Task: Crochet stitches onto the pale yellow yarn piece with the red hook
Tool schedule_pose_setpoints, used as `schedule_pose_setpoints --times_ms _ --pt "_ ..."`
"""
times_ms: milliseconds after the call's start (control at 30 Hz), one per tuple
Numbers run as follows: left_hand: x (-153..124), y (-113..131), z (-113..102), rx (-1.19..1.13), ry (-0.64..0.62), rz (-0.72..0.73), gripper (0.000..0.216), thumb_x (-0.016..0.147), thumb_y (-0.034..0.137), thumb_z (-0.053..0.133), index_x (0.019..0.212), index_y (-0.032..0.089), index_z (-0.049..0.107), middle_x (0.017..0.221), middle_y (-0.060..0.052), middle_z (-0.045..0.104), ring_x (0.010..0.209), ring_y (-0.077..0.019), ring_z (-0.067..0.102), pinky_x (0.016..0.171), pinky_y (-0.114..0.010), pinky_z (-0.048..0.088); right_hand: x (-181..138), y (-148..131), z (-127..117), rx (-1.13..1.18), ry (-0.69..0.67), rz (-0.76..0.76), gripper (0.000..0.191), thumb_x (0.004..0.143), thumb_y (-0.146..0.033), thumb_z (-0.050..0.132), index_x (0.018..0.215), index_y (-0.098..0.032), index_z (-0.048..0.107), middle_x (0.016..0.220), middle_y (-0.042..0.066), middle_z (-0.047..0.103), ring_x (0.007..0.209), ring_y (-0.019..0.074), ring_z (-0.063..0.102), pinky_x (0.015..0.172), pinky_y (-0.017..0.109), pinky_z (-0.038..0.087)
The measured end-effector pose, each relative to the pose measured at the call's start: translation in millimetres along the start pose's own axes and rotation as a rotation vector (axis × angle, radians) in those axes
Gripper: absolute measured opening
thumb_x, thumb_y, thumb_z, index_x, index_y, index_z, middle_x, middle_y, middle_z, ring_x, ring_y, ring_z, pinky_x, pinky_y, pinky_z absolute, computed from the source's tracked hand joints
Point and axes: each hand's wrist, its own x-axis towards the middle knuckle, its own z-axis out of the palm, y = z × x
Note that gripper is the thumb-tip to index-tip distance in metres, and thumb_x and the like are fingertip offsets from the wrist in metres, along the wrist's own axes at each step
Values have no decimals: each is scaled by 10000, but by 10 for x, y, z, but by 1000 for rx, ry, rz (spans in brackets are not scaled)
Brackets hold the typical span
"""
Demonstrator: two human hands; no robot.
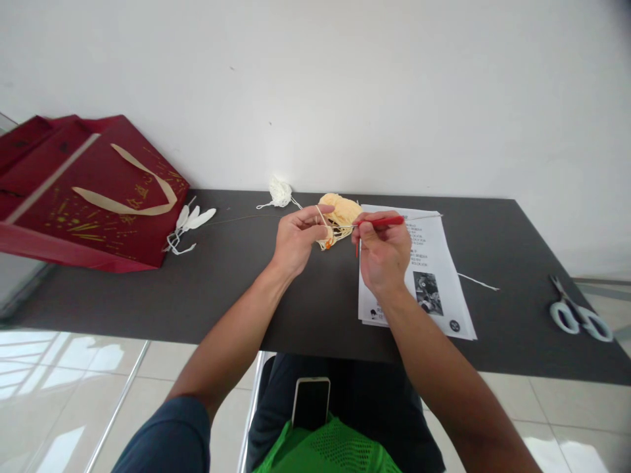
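Note:
My left hand [297,238] is closed in a pinch on a small cream-and-orange crochet piece [327,240], with yarn running over its fingers. My right hand [383,253] grips a crochet hook with a red handle [382,222]; its metal tip points left into the piece. Just behind the hands lies a ball of pale yellow yarn [340,209] on the dark table [246,289]. A printed instruction sheet [434,276] lies under my right hand.
A red gift bag [83,190] lies on its side at the left, with white feather-like pieces [190,220] beside it. A small white yarn clump [280,192] sits by the wall. Scissors [579,315] lie at the far right. A phone [311,402] and green mesh rest on my lap.

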Motion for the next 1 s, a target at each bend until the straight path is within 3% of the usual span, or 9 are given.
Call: schedule_pose_setpoints --times_ms 133,300,567,800,1000 --pt "-14 59 21 -91 -32 -55 334 601 90 760 920 172 810 703 -11 724 608 -117 635 619 -250 487 -14 -43 37 61 4 10 205 789 -297 848 848 -253 657 825 -28 704 623 96 591 590 268 478" --pt "-23 40 21 -101 -38 -51 268 621 108 793 883 165 801 700 -22 742 617 -125 658 636 -254 509 -13 -35 57 158 30 128 170 767 -261 860 831 -244 703 819 -24 726 661 93 622 587 241 522" --pt "-50 -44 42 31 45 63 185 685 214 862 847 164 788 762 -26 762 673 -125 676 675 -255 533 -30 8 93 163 68 254 148 758 -298 877 814 -222 763 844 -11 767 667 84 667 648 220 622" --pt "-31 -52 5 127 86 174 127 691 182 842 797 177 771 833 -9 719 699 -102 624 669 -236 501 -58 -14 141 153 95 293 143 778 -295 860 834 -215 757 873 -11 776 699 74 683 675 194 627" --pt "-36 -53 17 126 80 136 315 698 188 834 1011 207 805 734 20 693 625 -89 587 627 -232 497 -79 -3 163 169 112 289 145 787 -296 857 848 -213 755 888 -13 773 723 66 686 709 180 625"
